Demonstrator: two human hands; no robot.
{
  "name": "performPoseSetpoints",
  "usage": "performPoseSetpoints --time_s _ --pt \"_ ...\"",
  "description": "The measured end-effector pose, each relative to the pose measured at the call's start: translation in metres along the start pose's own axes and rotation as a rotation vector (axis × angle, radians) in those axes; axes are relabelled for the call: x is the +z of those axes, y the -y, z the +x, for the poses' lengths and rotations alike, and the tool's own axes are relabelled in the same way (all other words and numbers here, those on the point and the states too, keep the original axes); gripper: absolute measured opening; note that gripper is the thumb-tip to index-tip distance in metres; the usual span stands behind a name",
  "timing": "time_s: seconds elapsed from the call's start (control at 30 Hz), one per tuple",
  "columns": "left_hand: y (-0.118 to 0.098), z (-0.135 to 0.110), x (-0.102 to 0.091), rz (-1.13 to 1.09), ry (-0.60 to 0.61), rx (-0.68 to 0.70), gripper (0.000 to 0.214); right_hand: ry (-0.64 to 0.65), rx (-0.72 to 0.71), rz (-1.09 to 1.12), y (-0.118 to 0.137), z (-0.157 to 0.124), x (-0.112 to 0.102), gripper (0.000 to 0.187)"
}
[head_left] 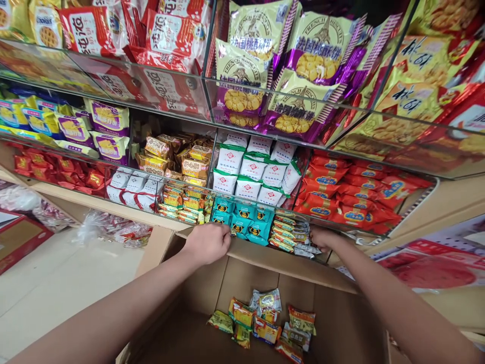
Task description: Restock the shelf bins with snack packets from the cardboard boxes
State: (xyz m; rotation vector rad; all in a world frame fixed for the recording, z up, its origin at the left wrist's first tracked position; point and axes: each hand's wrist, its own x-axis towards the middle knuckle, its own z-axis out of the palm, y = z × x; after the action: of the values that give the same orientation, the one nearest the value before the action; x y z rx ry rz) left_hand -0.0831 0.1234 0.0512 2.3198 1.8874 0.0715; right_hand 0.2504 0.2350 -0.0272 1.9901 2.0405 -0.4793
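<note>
Below glass-fronted shelves (447, 197), open cardboard box (280, 263), wrapped snacks (267, 329); pale floor (83, 273)

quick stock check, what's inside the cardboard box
Small wrapped packets, silver, orange and yellow, lie in the cardboard box. Whatever is under them is covered, and the left forearm hides part of the box's left wall.

Left hand (207, 243): fingertips are hidden by the curled fist; whether anything is gripped cannot be told.
Right hand (321, 238): fingers are partly hidden beside the stacked packets (286, 232); any hold is obscured.
Forearms (151, 290): cut off at the lower corners.
Carton (246, 280): near side is cropped by the bottom edge.
Loose packets (267, 331): most print is too small to be read.
Red bag (432, 268): blurred, cropped at right.
Red box (36, 235): cut off at left.
</note>
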Motion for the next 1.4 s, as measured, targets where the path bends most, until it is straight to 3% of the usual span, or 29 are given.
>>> performPoseSetpoints --time_s 0.2,0.33,0.53,0.77,0.87,1.07,1.4 --pt "-0.001 0.0 -0.001 -0.007 0.008 -0.019 0.032 0.015 -0.038 -0.143 0.001 -0.015 0.004 0.022" --pt "0.0 0.0 -0.001 -0.008 0.0 -0.015 0.032 0.03 -0.042 -0.194 -0.001 -0.014 0.01 0.031" --pt "0.003 0.001 0.002 0.0 -0.014 0.003 0.033 0.003 -0.158 -0.167 -0.007 -0.011 0.005 0.03" --pt "0.004 0.001 0.003 0.013 0.015 -0.018 0.032 -0.054 -0.253 -0.133 0.007 -0.009 0.0 0.036" --pt "0.003 0.001 0.003 0.017 0.016 -0.024 0.032 -0.072 -0.281 -0.145 0.008 -0.012 0.0 0.032" --pt "0.001 0.002 0.002 0.02 0.008 -0.013 0.032 -0.091 -0.331 -0.144 0.004 -0.008 0.009 0.044" --pt "0.002 0.002 0.007 0.048 -0.024 0.002 0.034 -0.167 -0.338 -0.181 0.018 -0.018 0.014 0.028"
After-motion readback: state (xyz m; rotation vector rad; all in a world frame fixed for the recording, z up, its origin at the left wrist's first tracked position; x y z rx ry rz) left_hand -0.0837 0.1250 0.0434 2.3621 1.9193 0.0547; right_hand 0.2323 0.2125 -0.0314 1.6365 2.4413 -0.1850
